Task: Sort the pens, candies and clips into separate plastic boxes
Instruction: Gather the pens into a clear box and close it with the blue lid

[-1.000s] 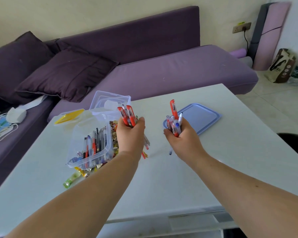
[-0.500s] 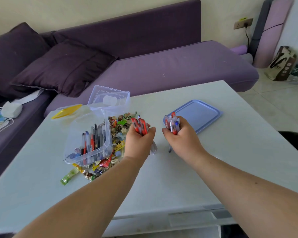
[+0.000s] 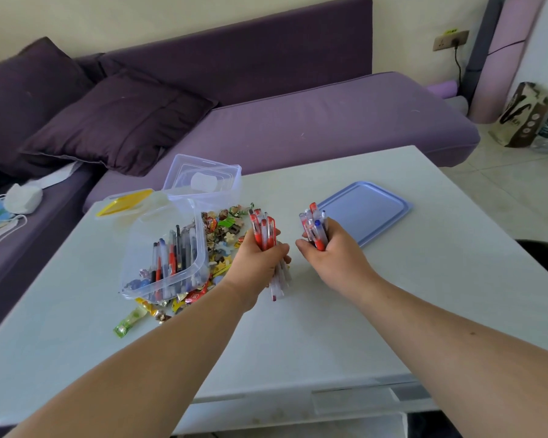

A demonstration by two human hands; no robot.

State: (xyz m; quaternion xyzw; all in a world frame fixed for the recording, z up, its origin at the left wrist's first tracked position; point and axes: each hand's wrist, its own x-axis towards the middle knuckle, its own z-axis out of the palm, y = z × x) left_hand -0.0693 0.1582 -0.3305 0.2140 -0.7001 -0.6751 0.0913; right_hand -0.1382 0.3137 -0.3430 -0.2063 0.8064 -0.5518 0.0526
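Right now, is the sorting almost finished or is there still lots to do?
Just started. Done: some pens lie in the tipped clear plastic box. In hand: the left hand grips a bunch of red-capped pens, the right hand a mixed pen bundle. Left: the colourful candy pile on the white table, and the far clear box.

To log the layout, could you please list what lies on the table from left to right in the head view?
Yellow lid → clear box holding pens → left hand gripping pens → right hand gripping pens → blue lid.
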